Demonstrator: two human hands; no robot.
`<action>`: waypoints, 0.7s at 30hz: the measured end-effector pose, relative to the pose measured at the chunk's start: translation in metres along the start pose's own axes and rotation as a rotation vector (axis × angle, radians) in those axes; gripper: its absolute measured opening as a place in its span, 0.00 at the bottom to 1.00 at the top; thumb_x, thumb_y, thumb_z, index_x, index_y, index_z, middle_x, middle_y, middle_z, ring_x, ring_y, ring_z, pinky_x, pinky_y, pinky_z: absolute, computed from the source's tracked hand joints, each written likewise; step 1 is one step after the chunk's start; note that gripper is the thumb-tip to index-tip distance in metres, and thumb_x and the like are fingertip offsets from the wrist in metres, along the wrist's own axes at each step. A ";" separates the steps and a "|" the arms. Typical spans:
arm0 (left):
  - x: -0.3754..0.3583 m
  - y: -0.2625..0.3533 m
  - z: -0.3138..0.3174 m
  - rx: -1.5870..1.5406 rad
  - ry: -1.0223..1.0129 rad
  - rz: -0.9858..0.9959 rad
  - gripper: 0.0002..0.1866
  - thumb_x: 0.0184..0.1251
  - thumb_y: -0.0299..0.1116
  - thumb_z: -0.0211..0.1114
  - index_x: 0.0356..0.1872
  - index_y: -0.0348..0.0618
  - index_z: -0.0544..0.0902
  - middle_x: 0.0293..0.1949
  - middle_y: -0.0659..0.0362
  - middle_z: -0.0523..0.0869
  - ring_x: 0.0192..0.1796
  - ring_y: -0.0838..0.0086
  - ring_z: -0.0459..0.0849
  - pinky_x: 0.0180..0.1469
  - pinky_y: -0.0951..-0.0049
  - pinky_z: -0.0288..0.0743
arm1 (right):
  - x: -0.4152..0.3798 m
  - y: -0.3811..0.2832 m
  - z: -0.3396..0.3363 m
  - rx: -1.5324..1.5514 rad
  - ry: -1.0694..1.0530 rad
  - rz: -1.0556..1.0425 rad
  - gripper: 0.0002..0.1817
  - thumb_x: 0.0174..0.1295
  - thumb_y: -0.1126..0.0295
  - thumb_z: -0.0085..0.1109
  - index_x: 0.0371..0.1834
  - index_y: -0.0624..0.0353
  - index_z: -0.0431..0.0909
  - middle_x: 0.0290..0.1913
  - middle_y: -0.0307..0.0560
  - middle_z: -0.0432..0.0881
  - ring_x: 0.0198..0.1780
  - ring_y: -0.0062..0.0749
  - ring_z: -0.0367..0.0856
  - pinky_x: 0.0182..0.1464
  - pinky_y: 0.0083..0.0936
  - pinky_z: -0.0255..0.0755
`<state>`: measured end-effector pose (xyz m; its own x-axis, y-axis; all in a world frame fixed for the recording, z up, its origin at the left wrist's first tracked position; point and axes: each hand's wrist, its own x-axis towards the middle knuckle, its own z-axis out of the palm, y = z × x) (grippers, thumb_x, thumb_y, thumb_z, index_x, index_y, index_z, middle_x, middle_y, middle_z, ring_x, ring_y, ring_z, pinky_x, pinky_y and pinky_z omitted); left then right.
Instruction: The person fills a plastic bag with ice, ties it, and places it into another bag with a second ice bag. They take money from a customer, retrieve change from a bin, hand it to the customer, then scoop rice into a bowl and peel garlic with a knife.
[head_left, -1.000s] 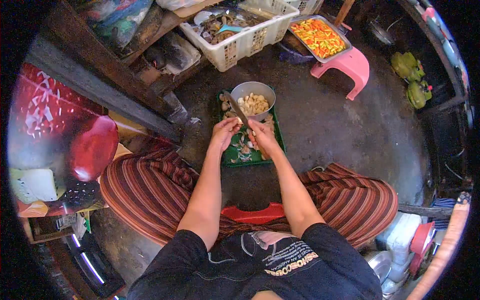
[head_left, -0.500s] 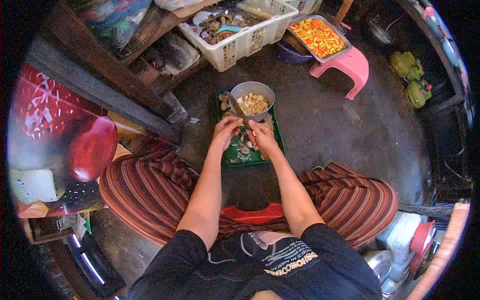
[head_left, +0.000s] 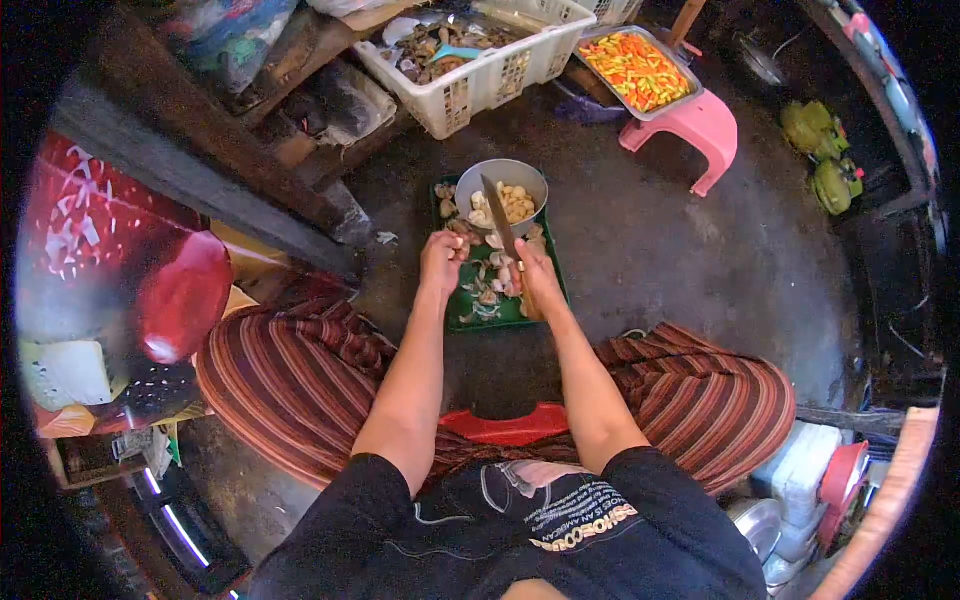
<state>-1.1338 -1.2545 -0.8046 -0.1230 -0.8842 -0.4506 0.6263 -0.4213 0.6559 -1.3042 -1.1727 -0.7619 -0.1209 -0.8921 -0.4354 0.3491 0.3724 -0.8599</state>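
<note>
My right hand (head_left: 540, 278) grips a knife (head_left: 498, 212), its blade pointing up and away over the near side of a grey metal bowl (head_left: 468, 185). Peeled garlic cloves (head_left: 517, 203) lie inside that bowl. To the left, my left hand (head_left: 442, 262) is closed, with a small pale piece, seemingly a garlic clove (head_left: 459, 243), at its fingertips. Beneath both hands is a green tray (head_left: 560, 295) that also bears the bowl. Garlic skins and loose cloves (head_left: 488, 285) are scattered on it, with unpeeled garlic (head_left: 446, 205) by its left edge.
A white plastic basket (head_left: 470, 100) of mixed items stands ahead. Right of it, a metal tray (head_left: 690, 98) of red, orange and yellow chillies rests on a pink stool (head_left: 712, 135). Wooden beams (head_left: 250, 180) flank the left. Something red (head_left: 505, 427) lies between my crossed legs.
My hands have moved apart, the left one slightly left. The knife has swung from leaning left to pointing more upright, now across the bowl.
</note>
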 end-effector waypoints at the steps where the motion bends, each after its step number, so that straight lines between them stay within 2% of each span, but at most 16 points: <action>1: 0.014 0.001 -0.006 0.057 -0.004 -0.041 0.07 0.51 0.24 0.59 0.32 0.39 0.75 0.30 0.57 0.79 0.34 0.70 0.77 0.38 0.73 0.72 | 0.005 0.013 -0.007 -0.070 0.030 -0.002 0.20 0.64 0.48 0.52 0.38 0.54 0.77 0.17 0.33 0.68 0.18 0.18 0.66 0.21 0.19 0.60; 3: 0.064 0.000 -0.017 0.067 -0.288 0.005 0.08 0.53 0.26 0.57 0.36 0.37 0.76 0.31 0.57 0.79 0.35 0.68 0.77 0.40 0.72 0.71 | -0.002 0.028 -0.014 -0.139 0.066 0.019 0.19 0.64 0.48 0.53 0.38 0.53 0.76 0.17 0.33 0.68 0.18 0.18 0.66 0.21 0.19 0.60; 4: 0.057 0.017 0.008 0.206 -0.321 0.007 0.12 0.55 0.29 0.56 0.40 0.35 0.76 0.32 0.57 0.79 0.37 0.68 0.77 0.41 0.70 0.71 | -0.011 0.026 -0.013 -0.060 0.021 0.096 0.18 0.63 0.48 0.53 0.37 0.52 0.76 0.17 0.33 0.69 0.18 0.18 0.66 0.21 0.20 0.60; 5: 0.036 0.032 0.050 0.057 0.033 -0.026 0.14 0.57 0.32 0.55 0.42 0.34 0.77 0.34 0.58 0.79 0.38 0.69 0.76 0.41 0.70 0.68 | -0.018 0.026 -0.012 0.020 -0.024 0.172 0.18 0.62 0.48 0.54 0.36 0.51 0.75 0.17 0.33 0.69 0.18 0.19 0.67 0.21 0.20 0.60; 6: 0.029 0.043 0.060 0.059 0.042 -0.031 0.14 0.57 0.32 0.55 0.42 0.34 0.77 0.34 0.58 0.79 0.38 0.69 0.76 0.41 0.70 0.68 | -0.023 0.027 -0.011 0.021 -0.024 0.183 0.18 0.62 0.48 0.54 0.36 0.51 0.75 0.17 0.33 0.69 0.18 0.19 0.67 0.21 0.20 0.60; 8: 0.029 0.050 0.065 0.383 0.022 -0.022 0.14 0.62 0.33 0.54 0.46 0.38 0.75 0.39 0.56 0.79 0.38 0.68 0.78 0.43 0.69 0.73 | -0.031 0.031 -0.014 0.054 0.144 0.231 0.18 0.61 0.48 0.55 0.37 0.51 0.74 0.16 0.34 0.69 0.16 0.20 0.66 0.19 0.20 0.58; 9: 0.052 0.037 0.042 0.639 0.031 0.163 0.12 0.59 0.29 0.57 0.44 0.41 0.79 0.38 0.56 0.82 0.40 0.68 0.80 0.44 0.68 0.74 | -0.030 0.041 -0.025 0.006 0.095 0.200 0.18 0.61 0.47 0.55 0.31 0.51 0.75 0.13 0.33 0.68 0.14 0.20 0.65 0.17 0.20 0.57; 10: 0.054 0.028 0.032 0.642 0.032 0.157 0.12 0.59 0.29 0.57 0.44 0.41 0.79 0.38 0.56 0.82 0.40 0.68 0.80 0.44 0.68 0.74 | -0.027 0.052 -0.033 0.010 0.097 0.205 0.18 0.61 0.47 0.55 0.31 0.51 0.75 0.13 0.33 0.68 0.14 0.20 0.65 0.17 0.20 0.57; 12: 0.047 0.007 0.014 0.931 -0.030 -0.061 0.05 0.53 0.24 0.59 0.30 0.40 0.83 0.31 0.58 0.84 0.40 0.68 0.82 0.43 0.66 0.75 | -0.025 0.067 -0.046 -0.065 0.104 0.224 0.20 0.61 0.47 0.54 0.28 0.53 0.80 0.12 0.34 0.66 0.12 0.20 0.62 0.16 0.20 0.54; 13: 0.057 -0.031 -0.011 1.006 -0.085 0.247 0.06 0.48 0.20 0.59 0.18 0.39 0.82 0.24 0.56 0.84 0.37 0.65 0.83 0.42 0.65 0.75 | -0.027 0.067 -0.047 -0.065 0.109 0.229 0.20 0.61 0.47 0.54 0.28 0.53 0.80 0.12 0.34 0.66 0.12 0.20 0.62 0.16 0.20 0.54; 14: 0.060 -0.060 -0.025 1.147 -0.022 0.167 0.06 0.47 0.22 0.60 0.17 0.40 0.83 0.27 0.51 0.85 0.37 0.60 0.84 0.44 0.64 0.75 | -0.031 0.064 -0.048 -0.181 0.117 0.145 0.21 0.61 0.47 0.55 0.29 0.54 0.82 0.12 0.36 0.67 0.14 0.22 0.64 0.18 0.21 0.56; 15: 0.037 -0.067 -0.017 1.480 -0.054 0.292 0.05 0.48 0.23 0.61 0.21 0.42 0.85 0.30 0.50 0.86 0.39 0.56 0.84 0.44 0.63 0.76 | -0.032 0.063 -0.048 -0.297 0.123 0.060 0.21 0.61 0.48 0.55 0.29 0.55 0.84 0.12 0.38 0.68 0.15 0.23 0.66 0.19 0.22 0.58; 16: 0.023 -0.073 -0.004 1.551 -0.006 0.191 0.05 0.49 0.26 0.63 0.28 0.41 0.85 0.35 0.48 0.85 0.41 0.54 0.83 0.45 0.62 0.76 | -0.029 0.069 -0.052 -0.297 0.128 0.065 0.21 0.61 0.48 0.55 0.29 0.55 0.84 0.12 0.38 0.68 0.15 0.23 0.66 0.19 0.22 0.58; 18: -0.009 -0.078 0.016 1.583 0.052 0.070 0.09 0.50 0.29 0.67 0.33 0.37 0.84 0.38 0.45 0.84 0.42 0.51 0.82 0.45 0.59 0.77 | -0.019 0.087 -0.060 -0.558 0.211 -0.033 0.15 0.61 0.54 0.58 0.41 0.51 0.86 0.17 0.37 0.72 0.19 0.19 0.68 0.23 0.22 0.62; 19: -0.007 -0.095 0.004 1.582 0.044 0.069 0.09 0.50 0.29 0.67 0.33 0.37 0.84 0.38 0.45 0.84 0.42 0.51 0.82 0.45 0.59 0.77 | -0.019 0.088 -0.061 -0.559 0.218 -0.032 0.15 0.61 0.54 0.58 0.41 0.51 0.86 0.17 0.37 0.72 0.19 0.19 0.68 0.23 0.22 0.62; 21: 0.011 -0.140 -0.029 1.691 0.061 0.317 0.14 0.49 0.29 0.69 0.37 0.33 0.82 0.41 0.44 0.82 0.43 0.49 0.82 0.45 0.56 0.77 | -0.017 0.090 -0.059 -0.723 0.275 -0.168 0.16 0.61 0.56 0.58 0.39 0.56 0.86 0.20 0.39 0.77 0.24 0.20 0.71 0.29 0.23 0.66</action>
<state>-1.2010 -1.1991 -0.9186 -0.1123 -0.9769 -0.1819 -0.8287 -0.0089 0.5596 -1.3252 -1.1087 -0.8471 -0.3771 -0.8908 -0.2537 -0.3729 0.3967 -0.8388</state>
